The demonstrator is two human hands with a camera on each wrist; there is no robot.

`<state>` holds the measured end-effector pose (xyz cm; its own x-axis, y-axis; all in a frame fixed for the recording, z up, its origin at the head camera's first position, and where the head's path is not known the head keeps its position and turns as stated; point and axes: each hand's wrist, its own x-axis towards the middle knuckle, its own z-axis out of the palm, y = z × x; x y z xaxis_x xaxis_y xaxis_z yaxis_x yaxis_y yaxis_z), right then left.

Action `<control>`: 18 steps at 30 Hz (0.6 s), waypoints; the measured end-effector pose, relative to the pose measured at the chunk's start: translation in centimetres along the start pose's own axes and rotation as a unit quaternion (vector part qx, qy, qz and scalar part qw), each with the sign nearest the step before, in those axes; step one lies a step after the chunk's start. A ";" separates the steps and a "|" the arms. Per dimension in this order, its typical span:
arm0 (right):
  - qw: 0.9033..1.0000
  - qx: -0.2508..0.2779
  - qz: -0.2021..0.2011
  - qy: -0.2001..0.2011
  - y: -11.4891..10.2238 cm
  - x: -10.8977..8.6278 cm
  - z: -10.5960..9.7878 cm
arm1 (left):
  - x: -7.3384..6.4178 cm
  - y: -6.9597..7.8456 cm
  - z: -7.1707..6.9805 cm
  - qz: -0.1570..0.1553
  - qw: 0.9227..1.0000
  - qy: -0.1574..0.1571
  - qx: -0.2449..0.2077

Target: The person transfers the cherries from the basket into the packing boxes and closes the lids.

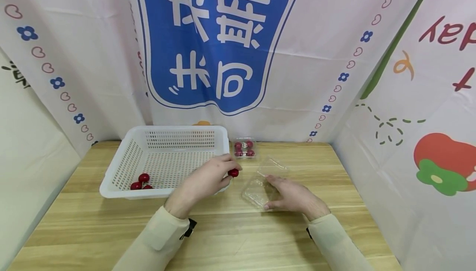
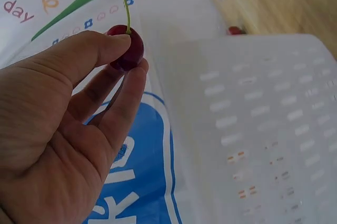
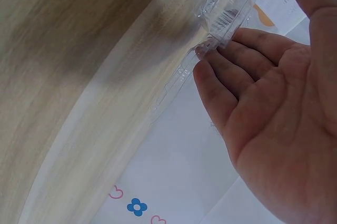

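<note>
My left hand (image 1: 208, 176) pinches a dark red cherry (image 1: 233, 173) between thumb and fingertips, just past the right edge of the white basket (image 1: 178, 128). In the left wrist view the cherry (image 2: 131, 50) has its green stem pointing up. An unfolded clear plastic clamshell box (image 1: 254, 192) lies on the table to the right of that cherry. My right hand (image 1: 291, 194) is at the box's right side, its fingertips touching the plastic. In the right wrist view the fingers (image 3: 216, 92) are extended against the clear box (image 3: 226, 10). Three cherries (image 1: 143, 177) show in the basket's front left corner.
A closed clear box (image 1: 244, 155) with several cherries inside stands at the back, right of the basket. The wooden table (image 1: 230, 242) ends at a printed cloth (image 1: 297, 93) behind and on both sides.
</note>
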<state>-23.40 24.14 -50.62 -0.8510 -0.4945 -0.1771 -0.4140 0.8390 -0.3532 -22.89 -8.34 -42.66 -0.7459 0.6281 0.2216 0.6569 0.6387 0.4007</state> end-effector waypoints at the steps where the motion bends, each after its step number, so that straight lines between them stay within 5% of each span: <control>1: 1.000 0.001 0.000 0.000 0.0 0.0 0.0 | 0.1 0.1 0.2 0.002 1.000 0.000 -0.002; 18: 1.000 0.004 -0.008 0.005 0.0 -0.1 0.0 | 1.6 1.8 3.5 0.017 1.000 0.001 0.021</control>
<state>-23.33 24.21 -50.58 -0.8477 -0.5050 -0.1627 -0.4244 0.8295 -0.3631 -22.50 -4.63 -44.65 -0.7235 0.6484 0.2369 0.6857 0.6350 0.3558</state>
